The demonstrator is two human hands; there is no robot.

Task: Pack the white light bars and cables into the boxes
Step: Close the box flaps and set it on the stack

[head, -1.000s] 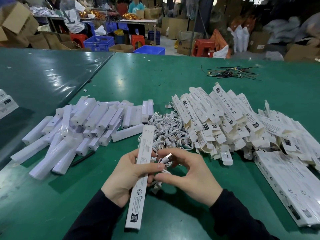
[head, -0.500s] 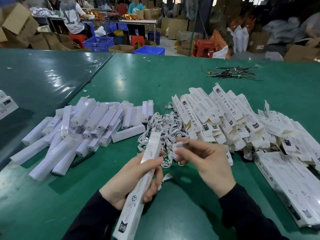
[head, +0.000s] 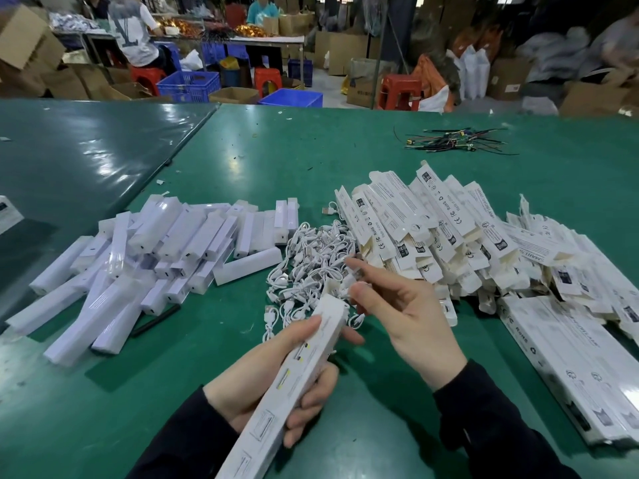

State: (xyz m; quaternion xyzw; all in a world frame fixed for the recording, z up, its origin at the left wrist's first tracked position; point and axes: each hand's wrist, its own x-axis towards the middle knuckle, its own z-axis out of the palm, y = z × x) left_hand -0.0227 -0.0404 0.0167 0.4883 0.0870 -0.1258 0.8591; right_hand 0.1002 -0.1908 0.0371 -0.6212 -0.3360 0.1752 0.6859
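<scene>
Compared to half a second back, right hand (head: 404, 316) has pushed closer to the box (head: 292, 385) mouth, pinching a cable (head: 340, 288) end right at the opening. Left hand (head: 273, 378) grips the box, tilted up off the green table (head: 345, 160). Beyond: cable pile (head: 311, 257), light bars (head: 166, 247) left, empty boxes (head: 432, 229) right.

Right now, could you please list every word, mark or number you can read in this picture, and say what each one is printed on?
"RoHS": on a flat white cardboard box in the heap of empty boxes.
"CE": on the same box and on neighbouring boxes.
"RoHS": on the stacked flat white boxes at the right.
The fine print on the long white box in the left hand is too blurred to read.
</scene>
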